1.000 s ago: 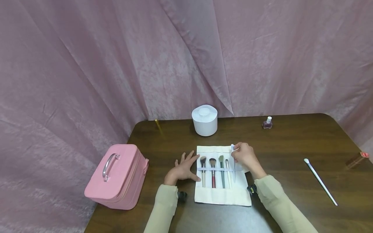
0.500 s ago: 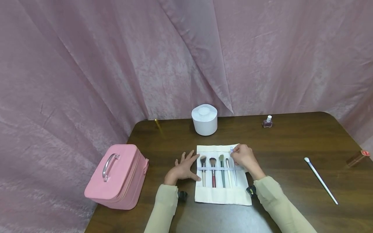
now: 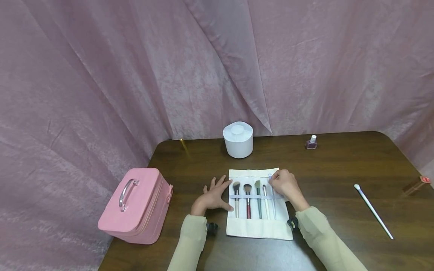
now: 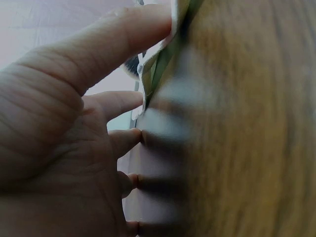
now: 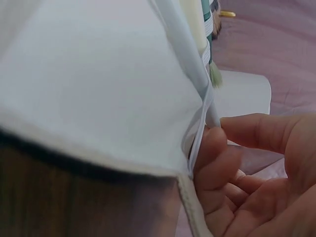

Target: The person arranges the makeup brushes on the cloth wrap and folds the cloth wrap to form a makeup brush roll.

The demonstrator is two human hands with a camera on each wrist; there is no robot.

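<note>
A white cloth brush roll (image 3: 259, 229) lies spread on the table, a pale elastic band running across its middle. Several makeup brushes stand in a row under the band: a dark-tipped brush (image 3: 236, 188), a red-handled brush (image 3: 248, 207), a green brush (image 3: 258, 190) and a white brush (image 3: 266, 203). At the row's right end, my right hand (image 3: 285, 184) pinches a pale lavender makeup brush (image 5: 185, 42) between thumb and fingers, its shaft passing behind the band. My left hand (image 3: 213, 196) has its fingers spread, with thumb (image 4: 133, 29) and index fingertip on the roll's left edge.
A pink cosmetic case (image 3: 135, 205) stands at the left. Along the back are a gold tube (image 3: 183, 144), a white round container (image 3: 238, 141) and a nail polish bottle (image 3: 311, 143). A white brush-like stick (image 3: 374, 212) and a brown lipstick-like tube (image 3: 416, 186) lie at the right.
My right hand has shifted slightly toward me, and the lavender brush has slid lower under the band into the roll. The roll's upper right corner now shows. My left hand has stayed put.
</note>
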